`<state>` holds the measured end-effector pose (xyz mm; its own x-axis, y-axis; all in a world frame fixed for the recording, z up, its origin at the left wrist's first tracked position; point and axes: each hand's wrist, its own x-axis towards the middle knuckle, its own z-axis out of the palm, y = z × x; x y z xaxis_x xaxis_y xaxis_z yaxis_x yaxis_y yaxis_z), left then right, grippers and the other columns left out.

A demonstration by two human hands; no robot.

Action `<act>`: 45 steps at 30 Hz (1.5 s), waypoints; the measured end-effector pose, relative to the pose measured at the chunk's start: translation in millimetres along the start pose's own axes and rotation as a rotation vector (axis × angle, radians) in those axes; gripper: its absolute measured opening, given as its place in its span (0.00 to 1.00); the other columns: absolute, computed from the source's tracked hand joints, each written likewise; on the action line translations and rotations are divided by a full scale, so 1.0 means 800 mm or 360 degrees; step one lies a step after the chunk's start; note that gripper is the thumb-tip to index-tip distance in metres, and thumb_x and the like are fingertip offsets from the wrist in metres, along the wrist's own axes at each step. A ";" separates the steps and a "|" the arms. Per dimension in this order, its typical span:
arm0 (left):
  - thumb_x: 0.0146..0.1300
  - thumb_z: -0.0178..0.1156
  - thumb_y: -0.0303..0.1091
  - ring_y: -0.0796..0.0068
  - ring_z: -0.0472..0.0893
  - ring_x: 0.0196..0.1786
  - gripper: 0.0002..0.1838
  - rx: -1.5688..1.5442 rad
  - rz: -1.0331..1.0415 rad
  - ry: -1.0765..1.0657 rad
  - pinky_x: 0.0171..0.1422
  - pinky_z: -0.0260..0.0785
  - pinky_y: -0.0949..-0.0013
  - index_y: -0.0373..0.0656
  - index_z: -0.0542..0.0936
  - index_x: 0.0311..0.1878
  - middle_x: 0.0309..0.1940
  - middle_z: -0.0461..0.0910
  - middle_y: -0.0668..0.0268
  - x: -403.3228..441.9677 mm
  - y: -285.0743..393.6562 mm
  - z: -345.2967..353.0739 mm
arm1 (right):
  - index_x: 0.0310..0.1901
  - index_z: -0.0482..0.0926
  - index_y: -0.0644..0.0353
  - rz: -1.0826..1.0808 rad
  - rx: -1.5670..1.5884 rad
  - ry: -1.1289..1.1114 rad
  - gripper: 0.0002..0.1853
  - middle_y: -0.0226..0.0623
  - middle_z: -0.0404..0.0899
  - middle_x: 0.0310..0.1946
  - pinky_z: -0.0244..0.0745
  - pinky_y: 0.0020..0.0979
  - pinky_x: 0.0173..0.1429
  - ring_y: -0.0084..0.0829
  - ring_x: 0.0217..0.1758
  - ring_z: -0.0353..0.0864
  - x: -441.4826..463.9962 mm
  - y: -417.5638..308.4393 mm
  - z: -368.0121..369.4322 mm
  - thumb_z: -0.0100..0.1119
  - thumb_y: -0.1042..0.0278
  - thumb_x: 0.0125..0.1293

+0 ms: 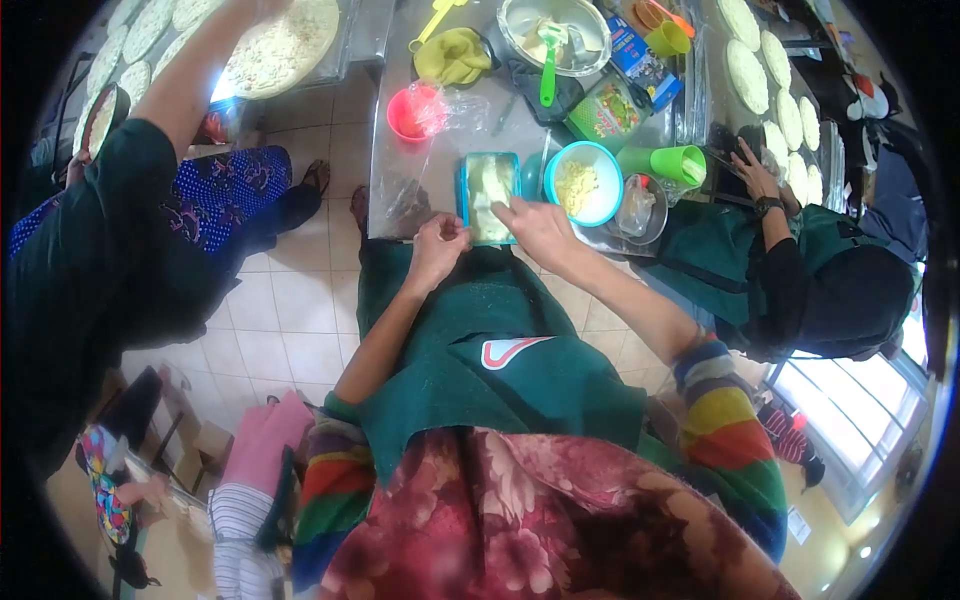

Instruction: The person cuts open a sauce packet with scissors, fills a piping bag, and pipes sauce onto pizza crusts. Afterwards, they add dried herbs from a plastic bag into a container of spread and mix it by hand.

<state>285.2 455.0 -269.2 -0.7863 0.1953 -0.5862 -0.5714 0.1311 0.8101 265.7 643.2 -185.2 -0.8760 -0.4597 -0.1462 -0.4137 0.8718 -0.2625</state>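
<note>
A rectangular teal container [463,190] with a pale, creamy layer inside sits at the table's near edge. My left hand [438,252] is closed, its fingertips pinched at the container's near left corner. Over the container's right side is my right hand [540,232], with fingers closed and pointing inward. A whitish streak lies in the container just beyond these fingertips; whether it is a tool or part of the filling I cannot tell. Right beside it stands a round teal bowl [612,205] with pale yellow shredded or crumbled food [577,188].
Around these stand a pink cup [416,112], a large bowl [508,22] with a green-handled spatula [548,80], a yellow-green cloth [452,56], a green cup [680,166] and a clear bowl [655,222]. Co-workers' arms [190,85] and hands [757,175] are at both sides, near round flat doughs [745,75].
</note>
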 end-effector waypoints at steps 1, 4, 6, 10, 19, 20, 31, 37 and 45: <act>0.59 0.61 0.29 0.79 0.78 0.33 0.10 0.0013 -0.0009 -0.0003 0.39 0.78 0.75 0.33 0.75 0.39 0.31 0.78 0.65 0.001 0.000 -0.001 | 0.39 0.76 0.55 -0.0024 0.0025 -0.0043 0.12 0.41 0.78 0.28 0.75 0.41 0.26 0.42 0.30 0.83 -0.010 0.005 -0.010 0.55 0.75 0.51; 0.59 0.62 0.29 0.79 0.79 0.33 0.10 0.0044 -0.0028 -0.0010 0.38 0.77 0.75 0.32 0.75 0.39 0.31 0.78 0.65 -0.001 0.002 0.001 | 0.38 0.75 0.56 0.0096 0.0024 -0.0066 0.10 0.41 0.77 0.28 0.76 0.40 0.26 0.40 0.30 0.83 -0.001 0.011 -0.036 0.53 0.75 0.52; 0.59 0.62 0.29 0.79 0.79 0.33 0.10 0.0070 -0.0042 -0.0008 0.38 0.77 0.75 0.32 0.76 0.40 0.31 0.78 0.65 -0.002 0.010 0.002 | 0.36 0.74 0.58 0.0175 -0.0057 -0.0002 0.09 0.40 0.77 0.28 0.76 0.40 0.26 0.40 0.30 0.83 0.020 0.007 -0.029 0.53 0.75 0.52; 0.59 0.62 0.30 0.79 0.79 0.34 0.11 -0.0045 -0.0044 -0.0025 0.38 0.77 0.75 0.32 0.75 0.40 0.31 0.78 0.64 0.001 0.000 0.001 | 0.36 0.73 0.61 -0.0066 0.0013 -0.0133 0.08 0.41 0.77 0.28 0.76 0.42 0.26 0.39 0.30 0.83 -0.016 -0.029 -0.015 0.53 0.75 0.53; 0.60 0.61 0.30 0.78 0.78 0.35 0.10 -0.0013 -0.0083 -0.0033 0.41 0.78 0.73 0.34 0.74 0.41 0.34 0.77 0.64 0.006 -0.007 0.004 | 0.42 0.72 0.59 -0.0386 -0.0258 0.0088 0.12 0.39 0.74 0.29 0.74 0.36 0.25 0.39 0.29 0.81 0.056 0.052 -0.016 0.52 0.74 0.53; 0.61 0.60 0.30 0.78 0.78 0.36 0.10 -0.0047 -0.0095 -0.0027 0.41 0.78 0.72 0.34 0.74 0.40 0.34 0.77 0.64 0.005 -0.006 0.005 | 0.41 0.72 0.59 -0.0398 -0.0280 0.0096 0.12 0.39 0.74 0.28 0.73 0.36 0.24 0.38 0.29 0.81 0.061 0.061 -0.007 0.52 0.75 0.53; 0.64 0.56 0.30 0.78 0.77 0.28 0.07 -0.0099 0.0012 0.0012 0.35 0.76 0.72 0.35 0.74 0.36 0.28 0.76 0.66 0.013 -0.024 0.020 | 0.25 0.77 0.63 0.0118 -0.0070 -0.0013 0.03 0.47 0.79 0.23 0.75 0.41 0.30 0.44 0.30 0.82 -0.011 0.003 -0.013 0.55 0.76 0.47; 0.58 0.59 0.31 0.78 0.77 0.29 0.08 -0.0016 0.0196 0.0055 0.36 0.72 0.70 0.34 0.77 0.32 0.25 0.79 0.63 0.019 -0.041 0.022 | 0.32 0.74 0.62 0.0146 0.0145 -0.0009 0.07 0.47 0.76 0.25 0.72 0.47 0.29 0.47 0.26 0.79 -0.035 0.004 -0.014 0.55 0.75 0.48; 0.60 0.59 0.33 0.79 0.78 0.29 0.12 -0.0166 0.0228 -0.0048 0.32 0.71 0.75 0.32 0.75 0.41 0.28 0.77 0.64 0.043 -0.020 0.018 | 0.49 0.70 0.59 0.0428 0.0124 0.0041 0.20 0.47 0.77 0.31 0.75 0.48 0.32 0.48 0.32 0.81 -0.015 0.014 0.030 0.55 0.78 0.50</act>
<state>270.8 473.6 -302.1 -0.8550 0.2341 -0.4628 -0.4764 -0.0015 0.8792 277.4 654.7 -209.3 -0.9582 -0.2081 -0.1966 -0.1458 0.9458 -0.2902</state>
